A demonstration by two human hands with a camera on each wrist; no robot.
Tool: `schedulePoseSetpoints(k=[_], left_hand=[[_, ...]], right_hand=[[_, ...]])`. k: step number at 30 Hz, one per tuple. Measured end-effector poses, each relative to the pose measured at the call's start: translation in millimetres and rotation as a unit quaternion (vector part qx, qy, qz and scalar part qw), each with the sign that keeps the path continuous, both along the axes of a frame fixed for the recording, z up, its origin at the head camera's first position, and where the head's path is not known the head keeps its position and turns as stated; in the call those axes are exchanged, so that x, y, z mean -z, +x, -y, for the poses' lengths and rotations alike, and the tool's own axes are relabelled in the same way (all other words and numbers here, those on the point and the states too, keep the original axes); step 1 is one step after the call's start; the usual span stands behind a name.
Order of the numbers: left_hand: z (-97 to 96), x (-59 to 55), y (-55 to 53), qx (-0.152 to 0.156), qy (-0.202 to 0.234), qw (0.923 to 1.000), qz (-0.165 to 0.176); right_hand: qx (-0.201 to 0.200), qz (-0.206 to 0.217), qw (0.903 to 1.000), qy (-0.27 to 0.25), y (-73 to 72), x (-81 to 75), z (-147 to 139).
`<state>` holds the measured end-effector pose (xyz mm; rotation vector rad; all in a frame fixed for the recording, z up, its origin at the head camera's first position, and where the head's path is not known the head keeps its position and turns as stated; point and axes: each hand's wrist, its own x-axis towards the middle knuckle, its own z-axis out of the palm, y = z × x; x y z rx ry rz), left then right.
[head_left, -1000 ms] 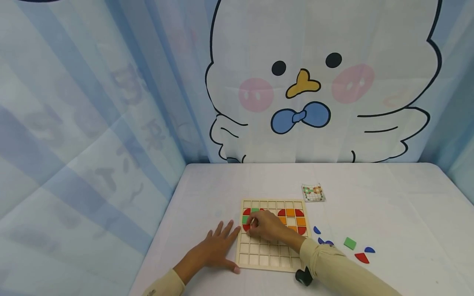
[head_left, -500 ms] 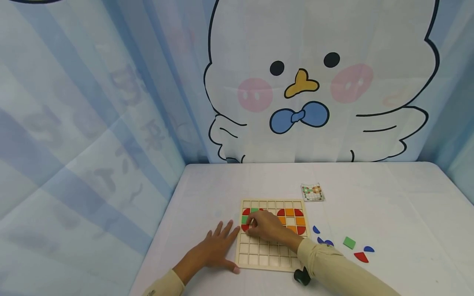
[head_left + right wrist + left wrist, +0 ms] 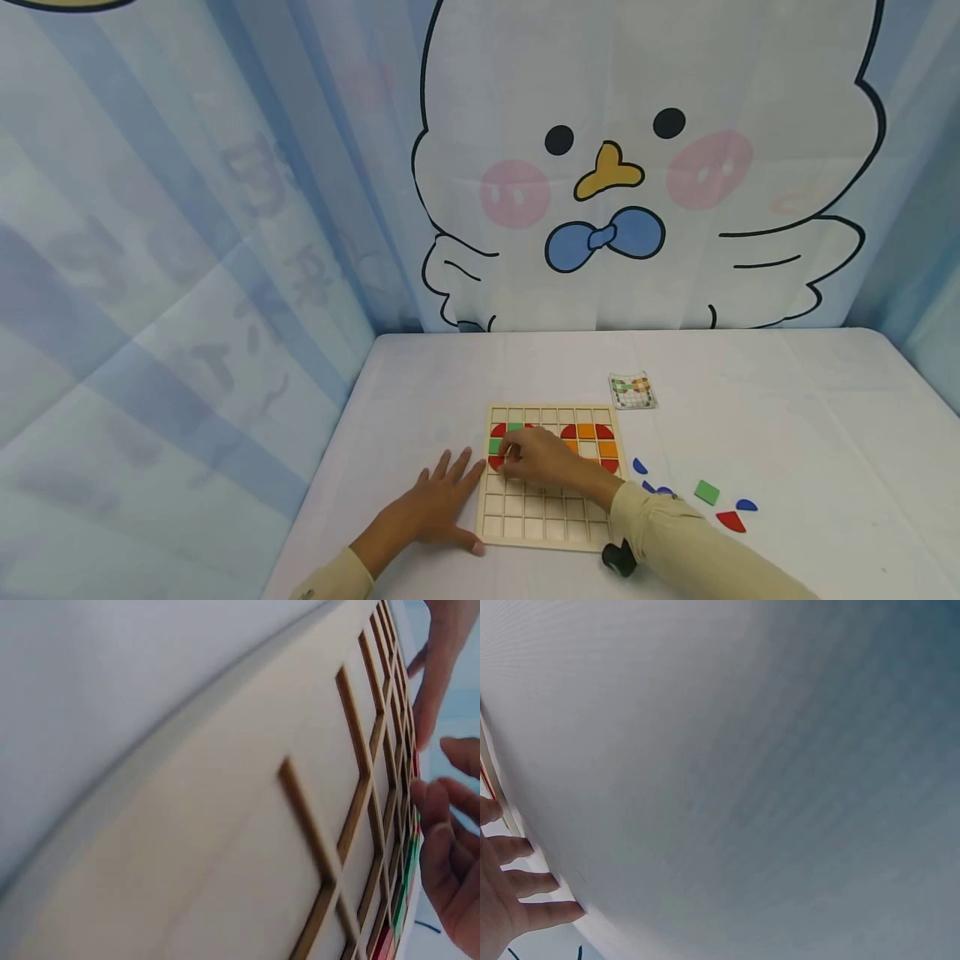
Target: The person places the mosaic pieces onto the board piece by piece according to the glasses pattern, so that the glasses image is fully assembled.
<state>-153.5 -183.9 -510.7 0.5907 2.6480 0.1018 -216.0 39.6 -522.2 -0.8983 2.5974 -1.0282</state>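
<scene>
A wooden grid board (image 3: 525, 505) lies on the table, with red, green and orange pieces in its upper cells. My left hand (image 3: 442, 504) rests spread beside the board's left edge, fingertips and thumb at the frame; the left wrist view shows its straight fingers (image 3: 532, 882). Over the board's upper left part, my right hand (image 3: 542, 457) bends its fingers down to the cells, near a red piece (image 3: 496, 463) and a green square (image 3: 496, 447). In the right wrist view the curled fingers (image 3: 439, 847) meet the board; whether a piece is between them is hidden.
Right of the board lie several blue pieces (image 3: 640, 466), a green square (image 3: 707, 492) and a red piece (image 3: 731, 522). A small pattern card (image 3: 633, 390) sits behind the board's right corner. A black object (image 3: 618, 558) is by the right sleeve. A printed curtain (image 3: 600, 292) stands behind.
Both hands stay almost where they were. The view shifts slightly, and the black object by the right sleeve shifts a little with the wrist.
</scene>
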Motion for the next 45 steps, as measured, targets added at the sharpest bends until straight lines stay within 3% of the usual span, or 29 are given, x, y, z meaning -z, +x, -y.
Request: schedulePoseSetpoints(k=[6, 12, 18, 27, 33, 45], left_hand=[[-1.8, -0.8, 0.0, -0.011, 0.002, 0.9999, 0.006], [-2.2, 1.4, -0.9, -0.017, 0.000, 0.9998, 0.010], [-0.6, 5.8, -2.3, -0.016, -0.010, 0.9998, 0.010], [0.0, 5.8, -2.8, -0.019, -0.005, 0.9997, 0.010], [-0.5, 5.4, -2.0, -0.022, -0.005, 0.9996, 0.014], [-1.0, 6.2, -3.3, -0.023, -0.008, 0.9997, 0.008]], right_hand=[[-0.037, 0.039, 0.9985, -0.010, -1.8, -4.0, -36], [-0.047, 0.036, 0.9978, -0.029, -2.7, -7.7, -94], [0.014, 0.063, 0.9979, 0.008, 7.6, -11.5, -156], [0.111, 0.079, 0.9870, 0.085, 29.9, -12.6, -226], [0.126, 0.087, 0.9821, 0.110, 39.7, -7.5, -248], [0.147, 0.059, 0.9822, 0.102, 48.0, -0.6, -253]])
